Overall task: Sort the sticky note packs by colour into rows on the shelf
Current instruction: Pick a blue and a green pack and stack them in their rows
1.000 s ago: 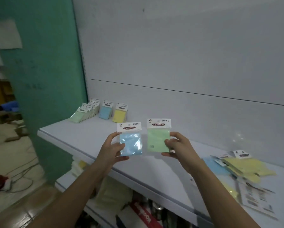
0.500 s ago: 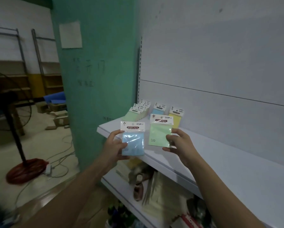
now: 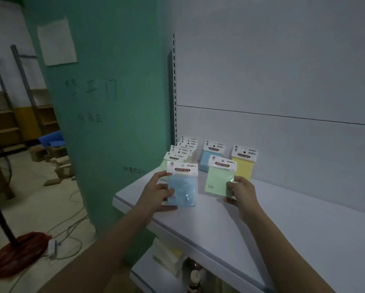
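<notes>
Clearly, both packs read "STICKY NOTE" on white header cards. Your left hand (image 3: 156, 192) grips the blue pack (image 3: 182, 185) by its left edge, thumb across the front; your right hand (image 3: 242, 194) pinches the green pack (image 3: 218, 179) at its lower right corner. Both are upright above the shelf (image 3: 251, 233), before the green row (image 3: 180, 153), a blue pack at the back (image 3: 211, 157) and a yellow pack (image 3: 243, 163).

Lighting: dim, cool, bluish cast throughout; no light source in frame. Shadows: soft, weak, falling under the forearms onto the shelf (image 3: 230, 225). Glare: faint sheen on the wrapper of the blue sticky note pack (image 3: 182, 192). Sharpness: slightly soft overall, small print unreadable. Distortion: wide-angle bending at edges; green pillar (image 3: 105, 102) leans.
</notes>
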Tool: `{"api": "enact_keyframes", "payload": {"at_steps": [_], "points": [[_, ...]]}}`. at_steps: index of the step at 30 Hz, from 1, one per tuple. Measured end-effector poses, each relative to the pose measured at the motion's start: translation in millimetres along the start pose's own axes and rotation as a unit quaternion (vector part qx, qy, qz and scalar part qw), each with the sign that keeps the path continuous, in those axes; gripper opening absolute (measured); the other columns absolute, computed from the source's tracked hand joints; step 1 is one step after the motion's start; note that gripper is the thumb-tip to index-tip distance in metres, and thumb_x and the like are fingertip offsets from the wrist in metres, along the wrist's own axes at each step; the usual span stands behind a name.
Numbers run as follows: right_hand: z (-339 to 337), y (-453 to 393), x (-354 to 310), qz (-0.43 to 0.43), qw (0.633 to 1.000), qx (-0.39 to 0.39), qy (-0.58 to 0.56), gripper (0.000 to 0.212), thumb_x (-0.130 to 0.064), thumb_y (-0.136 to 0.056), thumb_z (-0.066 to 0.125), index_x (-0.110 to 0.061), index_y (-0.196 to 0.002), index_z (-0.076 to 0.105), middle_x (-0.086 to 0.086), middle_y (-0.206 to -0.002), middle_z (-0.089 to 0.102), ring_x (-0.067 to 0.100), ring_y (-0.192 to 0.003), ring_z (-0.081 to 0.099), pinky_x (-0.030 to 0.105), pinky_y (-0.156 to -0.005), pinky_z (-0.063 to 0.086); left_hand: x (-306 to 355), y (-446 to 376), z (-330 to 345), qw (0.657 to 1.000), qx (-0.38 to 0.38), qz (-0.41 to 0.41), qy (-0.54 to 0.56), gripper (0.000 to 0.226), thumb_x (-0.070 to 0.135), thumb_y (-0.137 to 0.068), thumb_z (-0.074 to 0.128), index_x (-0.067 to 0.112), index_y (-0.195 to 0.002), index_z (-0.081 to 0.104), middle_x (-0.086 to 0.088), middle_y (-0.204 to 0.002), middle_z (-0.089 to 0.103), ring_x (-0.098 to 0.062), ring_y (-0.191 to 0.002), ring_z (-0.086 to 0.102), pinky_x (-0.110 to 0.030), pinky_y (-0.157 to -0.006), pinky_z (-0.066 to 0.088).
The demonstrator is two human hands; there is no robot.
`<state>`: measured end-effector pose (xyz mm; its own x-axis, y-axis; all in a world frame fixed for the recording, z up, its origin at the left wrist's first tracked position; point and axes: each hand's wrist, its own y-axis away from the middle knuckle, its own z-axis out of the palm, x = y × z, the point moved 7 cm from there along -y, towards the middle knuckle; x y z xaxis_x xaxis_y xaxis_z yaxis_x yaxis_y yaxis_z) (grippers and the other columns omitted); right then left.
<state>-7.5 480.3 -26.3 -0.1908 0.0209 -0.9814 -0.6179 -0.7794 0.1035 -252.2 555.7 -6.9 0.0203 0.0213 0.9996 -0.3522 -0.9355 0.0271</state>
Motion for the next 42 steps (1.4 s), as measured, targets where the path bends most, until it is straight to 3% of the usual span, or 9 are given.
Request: {"api": "enact_keyframes", "payload": {"at_steps": [3,7,11,13,16,19,27,31,42], "points": [[-8.1,-19.9,-5.5,-0.029,0.999,0.034,0.028,0.023,0.000,-0.091,0.048,-0.007,-0.112,0.056,0.007,-0.093,0.063,0.017,-0.076,0.062,0.034,-0.060,0.055,7.8,-41.9,17.4,0.999,-0.012,0.016,-0.051,0.044,-0.006,-0.088,0.055,0.030,-0.112,0.055,-0.010,-0.098,0.062,-0.023,-0.087,0.061,-0.036,-0.070,0.057],[-28.5,-26.8,12.5,-0.027,0.996,0.077,-0.031,0.022,0.007,-0.090,0.044,-0.006,-0.099,0.058,0.016,-0.090,0.064,0.028,-0.076,0.062,0.035,-0.066,0.050,-0.2,-78.2,46.4,0.996,-0.031,0.036,-0.071,0.043,-0.010,-0.087,0.054,0.025,-0.112,0.054,-0.011,-0.089,0.059,-0.017,-0.072,0.055,-0.026,-0.063,0.048],[-42.7,-30.4,2.8,-0.091,0.985,0.130,0.059,0.018,0.000,-0.093,0.045,-0.011,-0.101,0.058,0.006,-0.088,0.065,0.023,-0.078,0.062,0.031,-0.060,0.049,-1.0,-114.3,69.6,0.993,-0.040,0.071,-0.088,0.042,-0.011,-0.085,0.056,0.016,-0.117,0.055,-0.009,-0.089,0.058,-0.016,-0.071,0.055,-0.010,-0.047,0.043],[-40.4,-30.9,4.2,-0.093,0.984,0.137,0.068,0.018,-0.001,-0.094,0.045,-0.012,-0.099,0.058,0.008,-0.090,0.065,0.021,-0.076,0.061,0.032,-0.059,0.048,-2.5,-133.4,78.2,0.992,-0.049,0.072,-0.096,0.042,-0.009,-0.085,0.056,0.018,-0.117,0.055,-0.008,-0.091,0.060,-0.015,-0.072,0.057,-0.015,-0.050,0.045],[-35.8,-36.5,7.3,-0.088,0.978,0.155,0.108,0.018,-0.003,-0.094,0.045,-0.014,-0.100,0.058,0.009,-0.095,0.066,0.022,-0.079,0.061,0.033,-0.057,0.050,-3.1,-164.4,85.9,0.986,-0.050,0.086,-0.132,0.042,-0.006,-0.085,0.057,0.026,-0.111,0.054,0.000,-0.100,0.063,-0.018,-0.086,0.062,-0.035,-0.072,0.056],[-31.5,-38.2,3.4,-0.095,0.963,0.182,0.177,0.018,-0.008,-0.091,0.048,-0.019,-0.100,0.058,0.007,-0.098,0.066,0.027,-0.088,0.064,0.043,-0.067,0.056,-5.7,-188.6,87.6,0.981,-0.026,0.082,-0.172,0.041,-0.002,-0.083,0.056,0.031,-0.108,0.054,0.004,-0.105,0.065,-0.022,-0.093,0.064,-0.046,-0.083,0.056],[-3.6,-48.1,7.7,-0.095,0.952,0.254,0.145,0.021,-0.005,-0.089,0.046,-0.021,-0.098,0.057,-0.001,-0.091,0.064,0.018,-0.083,0.063,0.031,-0.067,0.050,-6.7,-214.0,101.4,0.966,0.008,0.084,-0.243,0.027,-0.007,-0.084,0.051,0.004,-0.105,0.064,-0.015,-0.110,0.067,-0.032,-0.099,0.064,-0.041,-0.084,0.055],[2.9,-49.8,10.6,-0.103,0.935,0.277,0.195,0.020,-0.012,-0.088,0.048,-0.027,-0.096,0.057,-0.006,-0.090,0.063,0.020,-0.087,0.062,0.038,-0.080,0.052,-8.8,-221.4,107.1,0.964,0.016,0.089,-0.248,0.028,-0.005,-0.085,0.053,0.002,-0.111,0.062,-0.017,-0.116,0.065,-0.033,-0.105,0.062,-0.037,-0.087,0.053],[0.2,-51.0,10.9,-0.133,0.931,0.276,0.196,0.023,-0.007,-0.088,0.048,-0.025,-0.099,0.059,-0.004,-0.093,0.066,0.015,-0.087,0.064,0.034,-0.077,0.052,-11.7,-223.1,113.3,0.959,0.012,0.085,-0.269,0.028,0.005,-0.090,0.054,0.006,-0.116,0.045,-0.018,-0.118,0.061,-0.035,-0.105,0.061,-0.041,-0.084,0.053]]}}
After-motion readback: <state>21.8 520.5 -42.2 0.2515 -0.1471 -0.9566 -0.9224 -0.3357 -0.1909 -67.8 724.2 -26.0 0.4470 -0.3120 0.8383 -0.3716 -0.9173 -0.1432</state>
